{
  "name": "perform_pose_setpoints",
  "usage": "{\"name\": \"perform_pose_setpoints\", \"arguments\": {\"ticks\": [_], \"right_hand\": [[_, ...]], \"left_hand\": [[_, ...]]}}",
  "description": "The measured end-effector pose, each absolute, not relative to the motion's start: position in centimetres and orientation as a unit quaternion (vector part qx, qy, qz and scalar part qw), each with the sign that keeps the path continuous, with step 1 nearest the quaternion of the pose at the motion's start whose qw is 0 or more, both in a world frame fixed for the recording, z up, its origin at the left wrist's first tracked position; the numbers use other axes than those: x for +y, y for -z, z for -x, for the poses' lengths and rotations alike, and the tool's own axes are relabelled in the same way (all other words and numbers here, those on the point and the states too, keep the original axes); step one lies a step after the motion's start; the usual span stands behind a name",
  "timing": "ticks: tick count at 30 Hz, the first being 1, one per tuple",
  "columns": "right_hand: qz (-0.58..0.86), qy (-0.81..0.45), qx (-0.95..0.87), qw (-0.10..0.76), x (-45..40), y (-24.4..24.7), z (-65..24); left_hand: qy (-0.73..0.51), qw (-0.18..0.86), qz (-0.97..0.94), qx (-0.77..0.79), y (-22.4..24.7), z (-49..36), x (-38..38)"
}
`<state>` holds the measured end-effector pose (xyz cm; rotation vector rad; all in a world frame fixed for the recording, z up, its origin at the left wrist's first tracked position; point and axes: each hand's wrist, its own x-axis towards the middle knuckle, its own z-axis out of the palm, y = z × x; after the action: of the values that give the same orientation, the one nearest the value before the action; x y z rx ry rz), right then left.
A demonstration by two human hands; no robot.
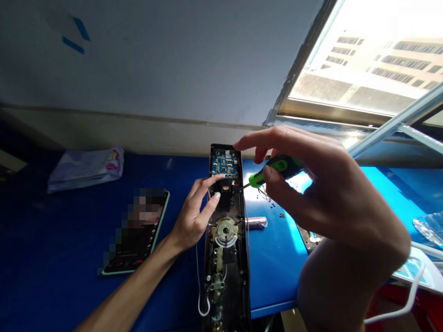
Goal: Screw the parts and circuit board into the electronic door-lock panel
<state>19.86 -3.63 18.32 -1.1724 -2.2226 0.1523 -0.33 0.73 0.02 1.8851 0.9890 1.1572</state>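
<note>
Right hand (328, 193) gripping green screwdriver (277, 170), tip at casing edge; left hand (192, 219) open, fingers steadying black casing (235, 286). Casing open, circuit board (219, 162) in place, small screws (282, 215) lying loose.

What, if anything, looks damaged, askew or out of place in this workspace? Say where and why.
The wall edge beside the window looks damaged: its border is ragged and patchy, not clean. Tiny dark pieces, possibly screws, lie loose on the table right of the black housing, easily lost.

Window glare right — dim left, perhaps slightly soft.
</note>
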Motion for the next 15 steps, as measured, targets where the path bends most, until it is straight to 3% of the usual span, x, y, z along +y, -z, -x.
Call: {"name": "perform_pose_setpoints", "arguments": {"ticks": [8, 15], "right_hand": [[0.455, -0.025, -0.814, 0.36, -2.4, -17.4, -19.3], [0.437, -0.062, -0.836, 0.326, -2.9, -17.9, -20.1]], "left_hand": [[-0.457, 0.345, -0.724, 0.385, 0.3, 0.2, 0.9], [-0.462, 0.361, -0.718, 0.375, 0.2, 0.1, 1.0]]}}
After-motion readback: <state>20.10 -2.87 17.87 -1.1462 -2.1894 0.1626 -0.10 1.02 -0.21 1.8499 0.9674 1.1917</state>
